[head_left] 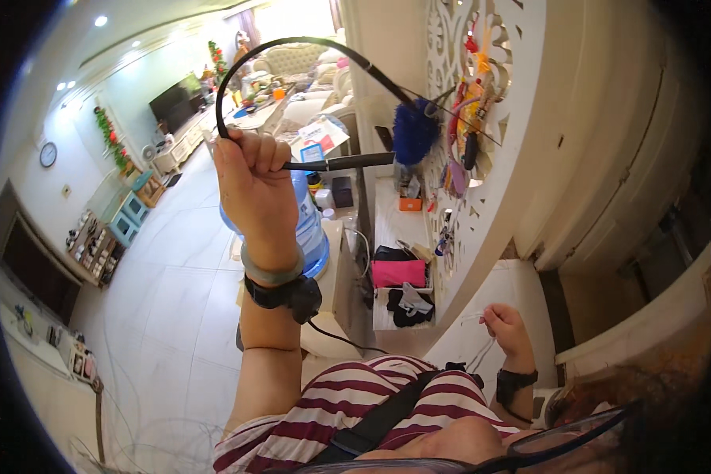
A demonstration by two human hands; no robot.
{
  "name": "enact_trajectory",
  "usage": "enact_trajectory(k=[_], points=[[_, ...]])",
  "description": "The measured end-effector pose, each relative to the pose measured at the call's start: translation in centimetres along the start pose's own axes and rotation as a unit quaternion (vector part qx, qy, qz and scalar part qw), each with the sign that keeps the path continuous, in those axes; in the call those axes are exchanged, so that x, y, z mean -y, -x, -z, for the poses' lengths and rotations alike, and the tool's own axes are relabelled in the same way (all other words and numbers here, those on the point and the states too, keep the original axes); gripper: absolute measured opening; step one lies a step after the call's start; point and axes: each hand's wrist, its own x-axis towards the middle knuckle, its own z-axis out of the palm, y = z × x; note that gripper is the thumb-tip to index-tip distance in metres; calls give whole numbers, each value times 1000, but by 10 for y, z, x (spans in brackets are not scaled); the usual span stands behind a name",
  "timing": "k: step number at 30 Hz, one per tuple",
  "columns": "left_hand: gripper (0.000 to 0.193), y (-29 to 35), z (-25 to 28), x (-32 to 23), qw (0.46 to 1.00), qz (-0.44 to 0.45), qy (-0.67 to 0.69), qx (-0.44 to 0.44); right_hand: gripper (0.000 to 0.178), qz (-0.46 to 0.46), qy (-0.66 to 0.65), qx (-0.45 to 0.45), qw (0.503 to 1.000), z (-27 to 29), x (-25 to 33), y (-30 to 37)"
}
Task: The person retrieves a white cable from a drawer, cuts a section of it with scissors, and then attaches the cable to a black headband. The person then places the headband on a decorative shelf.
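Note:
My left hand (pixel 253 162) is raised in front of me, its fingers wrapped round the black rod of a blue fluffy duster (pixel 416 134). From my fist one black length arcs up and over to the blue head. A straighter black length (pixel 344 163) runs right from the fist toward the same head. The head is close to a white carved lattice panel (pixel 450 95). My right hand (pixel 507 324) is low at the right, fingers closed, with thin pale cord near it; what it pinches, if anything, is too small to make out.
Behind my left forearm stands a large blue water bottle (pixel 312 237) on a pale cabinet (pixel 336 284). Colourful items (pixel 466 118) hang on the lattice. Below are a pink pouch (pixel 399 273) and dark cloths (pixel 409 308). A tiled floor (pixel 182 276) stretches left toward a shoe rack (pixel 95 245).

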Motion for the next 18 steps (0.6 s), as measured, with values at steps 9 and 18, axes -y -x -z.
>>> enact_trajectory(k=[9,18], points=[[13,-2,-2,-41,995,-100,-4,-7,25,6,-10,65,998,2,-11,-28],[14,13,-7,-46,999,-25,-17,-26,24,41,25,90,995,1,2,-34]])
